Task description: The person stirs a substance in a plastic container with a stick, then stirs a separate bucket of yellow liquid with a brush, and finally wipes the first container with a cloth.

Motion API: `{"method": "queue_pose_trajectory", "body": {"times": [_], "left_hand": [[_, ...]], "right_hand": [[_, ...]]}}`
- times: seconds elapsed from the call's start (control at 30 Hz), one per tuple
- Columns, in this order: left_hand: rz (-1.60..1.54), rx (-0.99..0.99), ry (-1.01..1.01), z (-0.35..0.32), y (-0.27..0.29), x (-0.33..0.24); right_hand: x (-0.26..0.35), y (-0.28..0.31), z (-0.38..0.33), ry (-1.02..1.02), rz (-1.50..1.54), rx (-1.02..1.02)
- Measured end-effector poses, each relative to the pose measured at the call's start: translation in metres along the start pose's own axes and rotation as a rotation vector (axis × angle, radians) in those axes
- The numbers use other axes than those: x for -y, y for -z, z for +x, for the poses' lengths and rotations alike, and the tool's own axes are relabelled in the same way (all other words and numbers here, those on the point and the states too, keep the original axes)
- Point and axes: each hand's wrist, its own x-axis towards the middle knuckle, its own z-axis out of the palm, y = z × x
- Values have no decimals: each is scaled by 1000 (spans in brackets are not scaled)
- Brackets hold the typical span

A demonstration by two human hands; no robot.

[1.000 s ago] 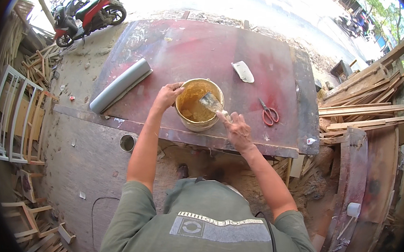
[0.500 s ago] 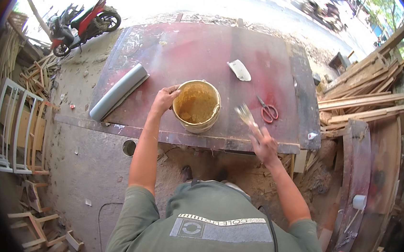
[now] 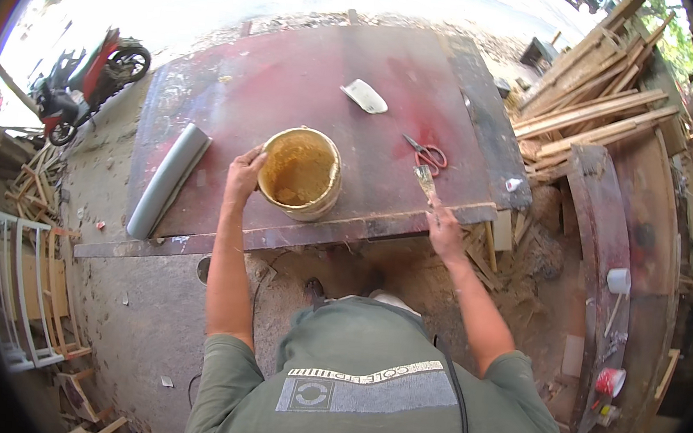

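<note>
My left hand point(image 3: 243, 170) grips the left rim of a round bucket point(image 3: 325, 201), its inner wall coated with yellow-brown stuff. The bucket stands on the red-stained table point(image 3: 277, 70) close to the front edge. In my right hand point(image 3: 446, 232) is a paintbrush point(image 3: 425, 180), its bristles pointing away from me over the table. Just beyond the bristles lie red-handled scissors point(image 3: 430, 155); whether the brush touches them I cannot tell. A white curved piece point(image 3: 365, 96) rests farther back. Left of the bucket is a grey roll of sheet point(image 3: 168, 182).
Scrap planks point(image 3: 590, 122) are heaped at the right, beside a long board point(image 3: 605, 223) with a white cup point(image 3: 619, 280) on it. A white slatted frame point(image 3: 19, 287) leans at the left. Beyond the table's left side a red and black motorbike point(image 3: 86, 82) is parked.
My view has turned, so the table and its things sit farther left. The brush, blurred before, has come nearer the scissors and the front edge. My left hand keeps its hold on the bucket.
</note>
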Motion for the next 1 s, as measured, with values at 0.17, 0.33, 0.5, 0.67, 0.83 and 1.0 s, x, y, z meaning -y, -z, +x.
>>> {"method": "queue_pose_trajectory", "body": {"times": [0.17, 0.33, 0.5, 0.67, 0.83, 1.0], "left_hand": [[4, 99, 46, 1, 9, -1], [4, 111, 29, 6, 8, -3], [-27, 90, 34, -3, 12, -12], [15, 129, -25, 6, 10, -6], [-50, 159, -13, -3, 8, 3], [2, 159, -15, -11, 7, -7]], "right_hand": [[-4, -23, -109, -252, -411, 315], [-17, 38, -139, -287, -558, 383], [-10, 2, -98, -325, -259, -104], [-32, -34, -176, -511, -394, 131], [-51, 15, -226, -632, -96, -160], [-37, 35, -151, -672, 1219, -351]]}}
